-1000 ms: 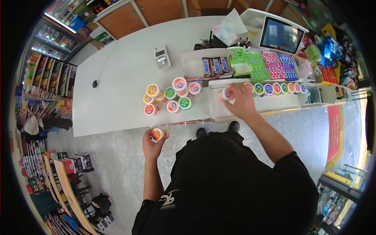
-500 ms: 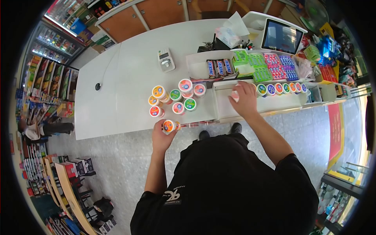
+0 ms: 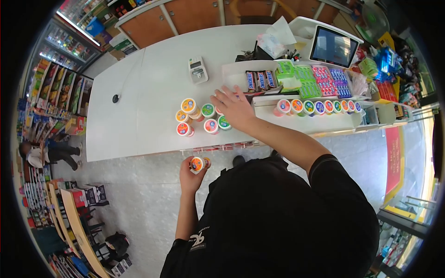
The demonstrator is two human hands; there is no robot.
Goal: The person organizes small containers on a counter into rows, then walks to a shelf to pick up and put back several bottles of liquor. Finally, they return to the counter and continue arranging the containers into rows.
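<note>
The left hand (image 3: 189, 178) curls around an orange-labelled cup (image 3: 197, 164) just off the edge of the white tabletop (image 3: 139, 125); the right hand (image 3: 237, 111), fingers spread wide, is over a cluster of cups (image 3: 184, 129), at least six showing, any contact hidden. Rightward stands a row of nine cups (image 3: 309, 108); beyond lie three Snickers bars (image 3: 261, 81) and one screen (image 3: 334, 46); brown cabinets (image 3: 192, 17) and stocked shelves (image 3: 56, 90) border the room.
</note>
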